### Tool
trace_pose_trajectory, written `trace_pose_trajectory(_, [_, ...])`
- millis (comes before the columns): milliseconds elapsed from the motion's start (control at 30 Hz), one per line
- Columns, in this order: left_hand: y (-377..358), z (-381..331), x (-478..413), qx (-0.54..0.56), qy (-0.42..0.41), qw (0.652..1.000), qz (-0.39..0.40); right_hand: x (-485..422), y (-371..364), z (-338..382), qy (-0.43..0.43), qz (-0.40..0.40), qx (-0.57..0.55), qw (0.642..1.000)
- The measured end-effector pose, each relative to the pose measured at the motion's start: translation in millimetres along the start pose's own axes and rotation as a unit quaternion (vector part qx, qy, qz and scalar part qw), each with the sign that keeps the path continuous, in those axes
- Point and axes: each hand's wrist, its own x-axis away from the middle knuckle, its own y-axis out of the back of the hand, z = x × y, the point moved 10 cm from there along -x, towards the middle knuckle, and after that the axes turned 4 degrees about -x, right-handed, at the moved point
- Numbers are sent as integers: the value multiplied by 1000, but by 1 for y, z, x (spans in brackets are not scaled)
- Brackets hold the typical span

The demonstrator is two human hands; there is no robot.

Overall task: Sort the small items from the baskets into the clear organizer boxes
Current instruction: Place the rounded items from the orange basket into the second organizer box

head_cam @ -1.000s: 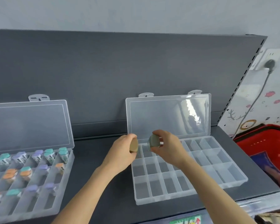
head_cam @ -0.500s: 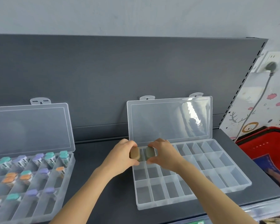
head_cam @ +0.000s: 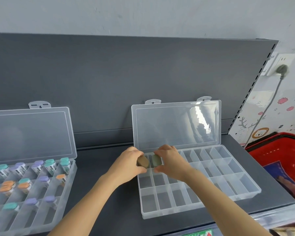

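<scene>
Left hand (head_cam: 128,165) pinched a brown item (head_cam: 142,161), right hand (head_cam: 172,163) a green item (head_cam: 156,160); both had lowered, seemingly into 2 rear compartments of the organizer box (head_cam: 228,189), near release.

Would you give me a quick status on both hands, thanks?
Left hand grips tan piece. Right hand grips green piece. Both at back-left compartments of organizer box. Nothing in the way.
</scene>
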Motion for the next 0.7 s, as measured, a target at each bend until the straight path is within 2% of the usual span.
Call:
trace_pose_trajectory(233, [8, 5, 2, -1, 50, 997, -57, 2, 1, -3, -8, 1, -9, 1000])
trace_pose_trajectory(500, [2, 0, 1, 4, 31, 999, -15, 3, 4, -3, -10, -14, -18, 1000])
trace_pose_trajectory(700, [12, 0, 11, 5, 39, 999, -35, 7, 10, 2, -16, -40, -33, 999])
